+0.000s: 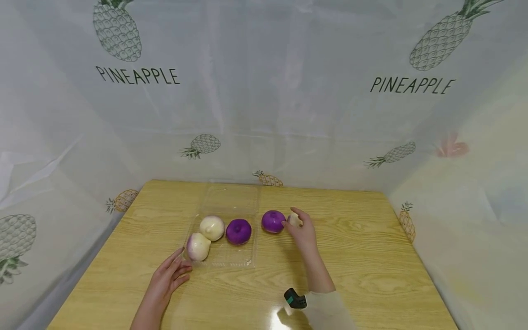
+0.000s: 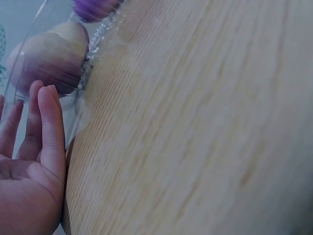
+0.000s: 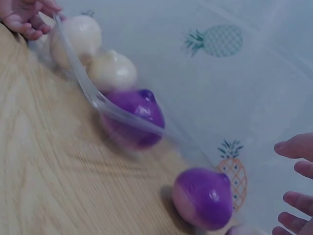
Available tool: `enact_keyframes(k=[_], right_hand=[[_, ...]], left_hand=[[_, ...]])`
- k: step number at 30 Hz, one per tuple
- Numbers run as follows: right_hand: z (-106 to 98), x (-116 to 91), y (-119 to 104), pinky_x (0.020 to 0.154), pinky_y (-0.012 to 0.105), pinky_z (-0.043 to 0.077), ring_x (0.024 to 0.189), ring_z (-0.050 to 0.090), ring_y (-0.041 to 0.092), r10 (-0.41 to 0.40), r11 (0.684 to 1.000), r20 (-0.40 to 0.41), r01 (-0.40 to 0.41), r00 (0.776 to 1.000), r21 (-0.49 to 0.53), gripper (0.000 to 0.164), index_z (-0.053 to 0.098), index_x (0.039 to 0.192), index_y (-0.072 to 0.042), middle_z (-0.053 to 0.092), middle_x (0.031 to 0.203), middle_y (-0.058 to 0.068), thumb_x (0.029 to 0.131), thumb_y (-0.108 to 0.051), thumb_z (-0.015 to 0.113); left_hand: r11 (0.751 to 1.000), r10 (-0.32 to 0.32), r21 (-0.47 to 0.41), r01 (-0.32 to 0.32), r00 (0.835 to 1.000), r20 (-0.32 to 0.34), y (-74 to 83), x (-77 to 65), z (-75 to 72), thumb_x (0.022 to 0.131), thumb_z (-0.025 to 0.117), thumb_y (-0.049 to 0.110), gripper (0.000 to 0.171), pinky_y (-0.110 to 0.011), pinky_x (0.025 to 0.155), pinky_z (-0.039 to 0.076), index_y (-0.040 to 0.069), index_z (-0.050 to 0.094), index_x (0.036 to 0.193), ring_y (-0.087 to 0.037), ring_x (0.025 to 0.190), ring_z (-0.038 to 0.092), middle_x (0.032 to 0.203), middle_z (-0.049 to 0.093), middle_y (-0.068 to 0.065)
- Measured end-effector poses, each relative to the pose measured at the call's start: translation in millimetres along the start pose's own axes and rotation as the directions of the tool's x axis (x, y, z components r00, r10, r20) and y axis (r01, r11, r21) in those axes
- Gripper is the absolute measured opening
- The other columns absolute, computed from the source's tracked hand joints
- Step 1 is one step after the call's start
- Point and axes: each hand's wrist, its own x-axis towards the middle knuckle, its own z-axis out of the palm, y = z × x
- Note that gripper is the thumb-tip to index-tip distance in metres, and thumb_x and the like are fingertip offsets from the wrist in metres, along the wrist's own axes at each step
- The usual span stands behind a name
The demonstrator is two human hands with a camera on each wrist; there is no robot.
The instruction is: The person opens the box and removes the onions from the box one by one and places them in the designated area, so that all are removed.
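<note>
A clear plastic box (image 1: 218, 261), its lid (image 1: 231, 197) folded back, holds two white onions (image 1: 212, 228) (image 1: 198, 246) and a purple onion (image 1: 238, 231). My left hand (image 1: 165, 279) rests at the box's front left corner, fingers extended along the wall. Just right of the box, a second purple onion (image 1: 273, 221) sits on the table. Beside it lies another whitish onion (image 1: 294, 220), partly hidden by my right hand (image 1: 304, 233). That hand reaches over with thumb and fingers spread, and in the right wrist view its fingers (image 3: 298, 198) stand apart from the onions.
The wooden table (image 1: 350, 256) runs back to a pale curtain (image 1: 264, 91) printed with pineapples, which also hangs along both sides. A black device with a green patch (image 1: 294, 299) is at the right sleeve.
</note>
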Motion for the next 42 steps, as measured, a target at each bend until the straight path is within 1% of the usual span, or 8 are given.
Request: enact_keyframes(k=[4,10,17,22,28,33,39,42], right_hand=[[14.2,-6.5,-6.5,0.099,0.052,0.045,0.121,0.046,0.044,0.016,1.000,0.051,-0.017,0.999,0.017,0.055,0.055,0.136,-0.006,0.043,0.140,0.023,0.085,-0.008,0.075],[35.0,-13.6,-11.6,0.104,0.053,0.040,0.125,0.046,0.042,-0.044,0.998,0.103,0.040,0.994,0.041,0.053,0.057,0.132,-0.001,0.051,0.135,0.021,0.083,-0.005,0.076],[51.6,-22.1,-11.2,0.096,0.049,0.047,0.118,0.050,0.044,-0.094,0.994,0.217,0.081,0.972,0.071,0.053,0.054,0.131,0.004,0.052,0.128,0.026,0.083,0.001,0.074],[65.1,-23.1,-7.0,0.093,0.045,0.050,0.111,0.055,0.042,-0.118,0.992,0.231,0.105,0.966,0.069,0.050,0.058,0.128,0.004,0.055,0.122,0.026,0.080,0.002,0.075],[78.1,-20.8,3.1,0.086,0.043,0.052,0.108,0.054,0.041,-0.128,0.992,0.261,0.128,0.957,0.018,0.052,0.059,0.127,0.002,0.056,0.122,0.024,0.080,-0.004,0.079],[82.9,-19.4,3.6,0.083,0.044,0.051,0.108,0.054,0.040,-0.144,0.981,0.281,0.174,0.949,-0.083,0.052,0.059,0.127,0.002,0.056,0.125,0.022,0.080,-0.007,0.080],[87.7,-13.5,3.9,0.083,0.044,0.049,0.103,0.057,0.035,-0.178,0.939,0.311,0.255,0.934,-0.229,0.054,0.061,0.125,0.001,0.059,0.120,0.020,0.078,-0.012,0.083],[90.5,-9.2,5.0,0.081,0.042,0.048,0.098,0.058,0.033,-0.197,0.904,0.327,0.301,0.924,-0.303,0.055,0.063,0.124,-0.001,0.061,0.118,0.018,0.076,-0.015,0.085]], left_hand=[[1.000,-0.012,0.007,0.012,1.000,-0.014,-0.1,0.2,0.8,0.104,0.051,0.026,0.025,-0.026,0.075,0.056,0.044,0.066,0.112,-0.013,0.090,0.066,0.093,0.067,0.001],[1.000,-0.009,0.009,0.010,1.000,-0.011,-0.5,0.4,0.0,0.104,0.049,0.027,0.026,-0.026,0.075,0.057,0.044,0.066,0.112,-0.013,0.090,0.066,0.094,0.067,0.001],[1.000,-0.013,0.010,0.013,1.000,-0.011,-0.6,-0.3,0.6,0.104,0.050,0.026,0.025,-0.026,0.076,0.056,0.044,0.066,0.112,-0.013,0.090,0.065,0.094,0.066,0.000],[1.000,-0.009,0.004,0.009,1.000,-0.003,-1.5,-0.3,-0.6,0.104,0.050,0.026,0.025,-0.026,0.076,0.056,0.043,0.066,0.113,-0.013,0.090,0.065,0.095,0.066,0.000],[1.000,-0.007,0.009,0.007,1.000,-0.004,-1.2,-0.7,-1.3,0.104,0.050,0.026,0.025,-0.026,0.076,0.056,0.043,0.066,0.113,-0.013,0.091,0.065,0.095,0.066,0.000],[1.000,-0.004,0.019,0.004,1.000,-0.005,-1.1,-1.0,-1.6,0.104,0.050,0.026,0.025,-0.026,0.076,0.056,0.043,0.066,0.112,-0.014,0.091,0.065,0.095,0.066,0.000],[1.000,0.010,0.015,-0.010,1.000,0.003,-2.0,-1.0,-3.0,0.104,0.050,0.025,0.026,-0.026,0.075,0.057,0.042,0.066,0.113,-0.014,0.091,0.065,0.095,0.067,0.000],[1.000,0.015,0.007,-0.015,1.000,0.007,-2.6,-0.6,-3.3,0.105,0.049,0.024,0.026,-0.025,0.075,0.057,0.042,0.066,0.113,-0.014,0.090,0.066,0.095,0.067,0.000]])
